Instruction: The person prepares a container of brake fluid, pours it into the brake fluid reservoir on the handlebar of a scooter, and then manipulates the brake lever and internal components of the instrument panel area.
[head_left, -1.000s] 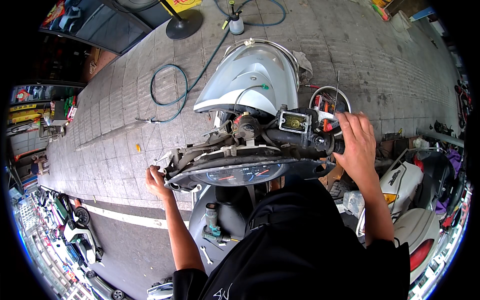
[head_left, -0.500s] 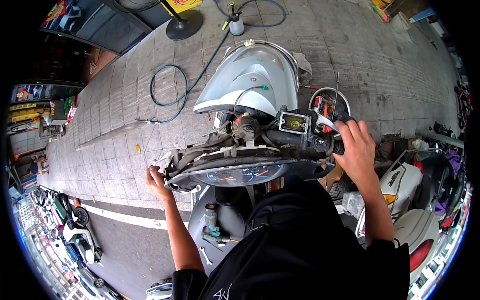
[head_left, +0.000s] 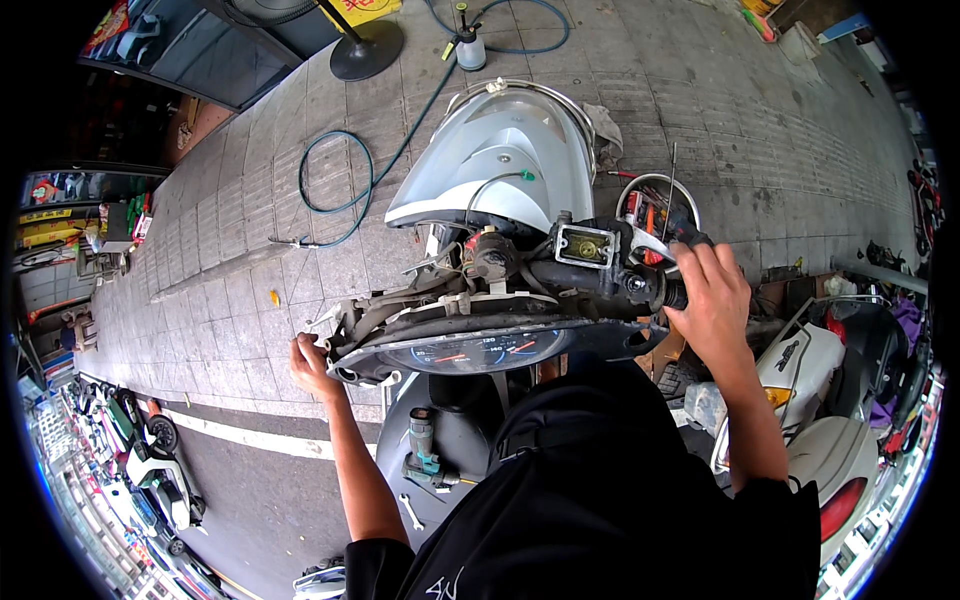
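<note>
We observe the right hand [head_left: 712, 300] closed around the right grip of the stripped scooter handlebar [head_left: 560, 270], beside the brake lever [head_left: 650, 243]. The left hand [head_left: 312, 365] grasps the handlebar's left end, below the instrument cluster [head_left: 480, 350]. The scooter's silver front panel [head_left: 500, 160] stands ahead on the paved sidewalk [head_left: 250, 260].

scooter front panel [head_left: 500, 160] ahead of instrument cluster [head_left: 480, 350] | hose [head_left: 335, 175] left | parked scooter [head_left: 830, 400] right
</note>
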